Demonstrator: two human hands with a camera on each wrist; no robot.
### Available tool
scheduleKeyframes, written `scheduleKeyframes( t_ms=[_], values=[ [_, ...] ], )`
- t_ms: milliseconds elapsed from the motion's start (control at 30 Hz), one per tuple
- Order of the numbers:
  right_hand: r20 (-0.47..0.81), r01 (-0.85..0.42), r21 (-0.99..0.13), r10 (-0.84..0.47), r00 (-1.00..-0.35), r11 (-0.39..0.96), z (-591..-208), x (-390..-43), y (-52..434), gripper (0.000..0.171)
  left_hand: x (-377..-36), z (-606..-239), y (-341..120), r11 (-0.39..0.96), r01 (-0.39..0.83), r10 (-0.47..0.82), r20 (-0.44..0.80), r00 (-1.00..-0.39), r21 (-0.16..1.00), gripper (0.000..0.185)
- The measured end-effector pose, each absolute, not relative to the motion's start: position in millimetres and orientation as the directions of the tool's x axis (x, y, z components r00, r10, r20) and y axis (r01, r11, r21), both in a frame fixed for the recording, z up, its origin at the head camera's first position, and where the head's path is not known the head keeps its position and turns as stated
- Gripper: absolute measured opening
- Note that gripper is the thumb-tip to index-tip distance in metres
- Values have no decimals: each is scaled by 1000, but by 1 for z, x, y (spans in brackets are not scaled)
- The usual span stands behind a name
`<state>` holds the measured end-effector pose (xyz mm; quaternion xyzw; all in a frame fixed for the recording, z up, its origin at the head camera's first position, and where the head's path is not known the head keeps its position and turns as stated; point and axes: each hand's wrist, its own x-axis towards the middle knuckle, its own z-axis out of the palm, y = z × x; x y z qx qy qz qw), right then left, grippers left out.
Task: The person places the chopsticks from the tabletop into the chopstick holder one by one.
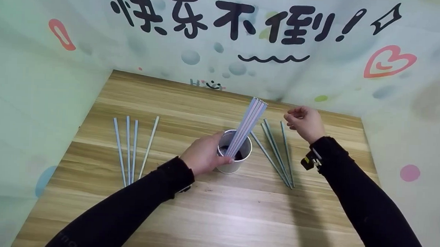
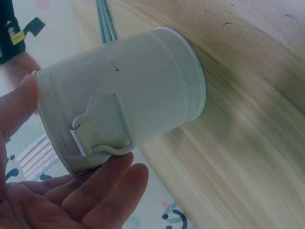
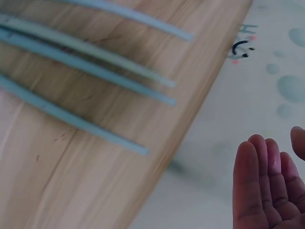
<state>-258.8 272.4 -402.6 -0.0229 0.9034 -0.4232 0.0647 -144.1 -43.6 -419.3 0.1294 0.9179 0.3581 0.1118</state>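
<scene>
My left hand (image 1: 203, 154) grips a whitish metal cup (image 2: 138, 81) by its rim, the thumb at the rim and the fingers against the outside. A wire-like metal loop (image 2: 102, 123) sits on the cup's side. Inside the cup leans a bundle of pale lilac and pink straws (image 1: 247, 126), tilted to the right. My right hand (image 1: 305, 122) hovers beyond the far ends of several blue-green straws (image 1: 274, 152) lying on the table, its fingers loosely bent and holding nothing. In the right wrist view, those fingers (image 3: 248, 186) appear fairly straight.
Left of the cup, several pale blue and whitish straws (image 1: 128, 149) lie apart on the wooden table (image 1: 216, 218). A printed cloth (image 1: 222, 61) with black characters hangs along the back, and pale cloth walls (image 1: 30, 106) stand at both sides.
</scene>
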Motion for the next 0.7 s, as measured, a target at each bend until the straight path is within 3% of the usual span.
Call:
scheduleKeyframes(
  t_ms=[367, 700],
  values=[
    [-159, 39, -605, -72, -985, 795, -434, -266, 292, 32, -144, -418, -44, 712, 153, 318, -121, -940, 685, 79],
    [-186, 66, -541, -43, -982, 838, -441, -268, 301, 35, -144, -419, -44, 698, 166, 331, -109, -937, 697, 73]
  ],
)
